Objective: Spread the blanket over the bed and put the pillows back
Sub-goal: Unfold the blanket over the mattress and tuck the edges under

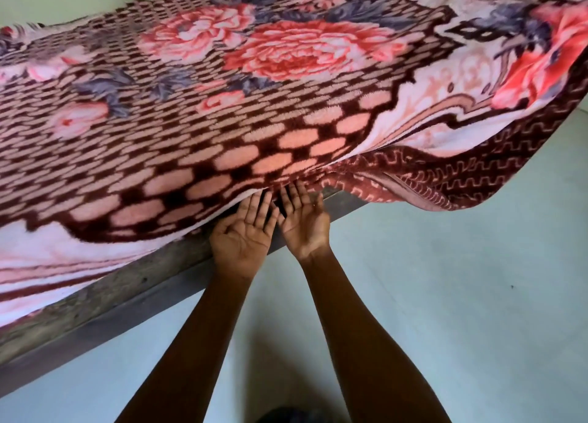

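Blanket (254,98) lies over the bed, floral centre with a brown lattice field and pale border. Covers nearly the whole top as far as the view reaches; near edge runs along the wooden bed frame (105,295). At right a corner (477,181) sags off the side and hangs free above the floor (445,295), folded on itself.

Left hand (243,231) and right hand (305,219) side by side at the near edge, palms up, fingers spread and flat. Fingertips go under the blanket hem. Neither hand is closed round anything; they look to be tucking or lifting the edge, though the tips are hidden, so any pinch cannot be confirmed.

Handling, as judged: thick plush pile, soft and limp, no stiffness. It drapes and bunches wherever unsupported. Probably fairly heavy for cloth, grippy, not slick, nothing breakable. Best taken by the hem or a corner, fabric gathered in a full fist, hands apart to keep the edge straight. Hanging right corner is the obvious next hold.

No pillows in view.
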Motion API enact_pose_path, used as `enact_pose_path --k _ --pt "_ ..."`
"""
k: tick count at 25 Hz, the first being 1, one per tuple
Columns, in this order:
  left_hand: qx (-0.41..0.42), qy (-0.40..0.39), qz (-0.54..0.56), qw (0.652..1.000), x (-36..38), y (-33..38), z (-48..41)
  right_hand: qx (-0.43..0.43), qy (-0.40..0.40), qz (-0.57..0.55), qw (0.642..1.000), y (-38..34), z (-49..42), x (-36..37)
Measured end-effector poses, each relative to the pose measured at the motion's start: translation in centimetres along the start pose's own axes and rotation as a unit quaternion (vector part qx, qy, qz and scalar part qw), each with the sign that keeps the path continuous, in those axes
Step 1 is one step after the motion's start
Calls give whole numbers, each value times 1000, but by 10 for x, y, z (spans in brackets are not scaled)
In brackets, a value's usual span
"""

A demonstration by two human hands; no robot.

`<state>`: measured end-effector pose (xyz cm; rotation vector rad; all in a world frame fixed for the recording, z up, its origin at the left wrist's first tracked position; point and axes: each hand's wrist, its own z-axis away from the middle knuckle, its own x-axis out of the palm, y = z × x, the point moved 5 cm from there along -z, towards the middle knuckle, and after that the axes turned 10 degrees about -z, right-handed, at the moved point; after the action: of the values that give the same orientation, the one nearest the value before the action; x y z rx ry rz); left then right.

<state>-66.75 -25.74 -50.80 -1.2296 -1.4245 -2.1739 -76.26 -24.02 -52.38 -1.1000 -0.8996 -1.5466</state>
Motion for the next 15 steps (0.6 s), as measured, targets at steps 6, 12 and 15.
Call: enact_pose_path --k 6,12,15 --pt "-56 -71 23 996 -15 2 -13 -14 -19 -38 999 13 -44 18" --pt "-58 84 -67 993 -2 -5 14 -18 33 149 988 -18 26 1" --pt "-50 98 -179 978 12 -2 29 -40 51 295 953 -31 67 4"
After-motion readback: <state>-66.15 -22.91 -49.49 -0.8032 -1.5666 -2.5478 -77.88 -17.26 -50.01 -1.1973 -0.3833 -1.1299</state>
